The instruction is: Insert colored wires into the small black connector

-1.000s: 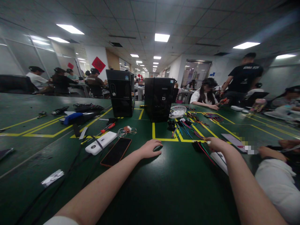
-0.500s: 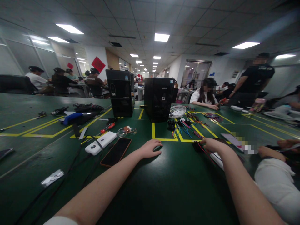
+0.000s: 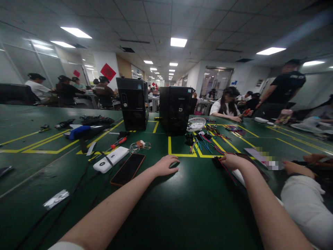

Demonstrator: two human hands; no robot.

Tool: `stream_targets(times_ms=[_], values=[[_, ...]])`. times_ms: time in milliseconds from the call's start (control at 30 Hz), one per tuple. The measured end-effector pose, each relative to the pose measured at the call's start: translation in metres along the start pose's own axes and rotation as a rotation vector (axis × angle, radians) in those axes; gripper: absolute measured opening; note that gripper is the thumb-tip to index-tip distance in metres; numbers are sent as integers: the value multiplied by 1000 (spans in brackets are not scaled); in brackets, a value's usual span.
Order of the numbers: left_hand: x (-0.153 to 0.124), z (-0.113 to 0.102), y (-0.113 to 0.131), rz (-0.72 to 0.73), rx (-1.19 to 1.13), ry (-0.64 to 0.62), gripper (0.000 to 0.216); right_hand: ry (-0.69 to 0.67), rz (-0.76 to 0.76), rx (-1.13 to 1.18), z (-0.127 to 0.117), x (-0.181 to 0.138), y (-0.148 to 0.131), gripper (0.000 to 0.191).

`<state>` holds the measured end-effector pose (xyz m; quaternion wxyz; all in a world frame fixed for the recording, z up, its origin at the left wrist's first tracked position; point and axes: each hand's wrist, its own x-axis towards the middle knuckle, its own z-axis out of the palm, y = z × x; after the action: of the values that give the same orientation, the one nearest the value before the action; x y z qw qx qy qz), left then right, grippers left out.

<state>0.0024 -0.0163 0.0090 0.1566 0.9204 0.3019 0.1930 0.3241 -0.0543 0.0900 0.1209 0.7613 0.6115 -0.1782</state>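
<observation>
My left hand (image 3: pixel 167 164) rests on the green table (image 3: pixel 182 208), its fingers curled over something small and dark that I cannot make out. My right hand (image 3: pixel 232 160) lies further right, fingers closed on a bundle of red and black wires (image 3: pixel 223 166) with a black connector. More loose coloured wires (image 3: pixel 205 143) lie beyond it inside a yellow taped square. A black phone in an orange case (image 3: pixel 128 168) and a white power bank (image 3: pixel 111 159) sit left of my left hand.
Two black computer towers (image 3: pixel 132 103) (image 3: pixel 176 109) stand upright at mid-table, a white basket (image 3: pixel 196 123) beside them. A red screwdriver (image 3: pixel 119 141), tools and cables lie to the left. A co-worker's arm in a white sleeve (image 3: pixel 301 194) is at my right. Other people sit around the tables.
My right hand has drawn slightly left and closed over the wire bundle. The standing person in black has walked to the right. My left hand has stayed put.
</observation>
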Motion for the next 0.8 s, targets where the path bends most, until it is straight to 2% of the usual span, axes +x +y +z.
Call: stream_targets(times_ms=[67,133,267,367,467,533,633,800], values=[[0,-1,0,-1,-1,-2,39,57,-46,-120,1,3,-4,28],[0,-1,0,0,1,-2,40,105,-29,-190,5,5,-12,28],[0,1,-1,16,-5,1,40,206,-49,-195,24,5,-42,31],[4,6,-5,-28,-35,51,42,446,-209,-162,51,0,-81,35],[8,12,-11,-159,-89,191,40,679,-401,-184,81,-5,-122,46],[11,14,-15,-228,-97,266,40,759,-536,-170,97,-8,-142,48],[13,16,-18,-288,-28,278,40,806,-666,-116,108,-10,-155,50],[12,17,-18,-360,96,261,39,788,-725,-37,106,-10,-151,50]])
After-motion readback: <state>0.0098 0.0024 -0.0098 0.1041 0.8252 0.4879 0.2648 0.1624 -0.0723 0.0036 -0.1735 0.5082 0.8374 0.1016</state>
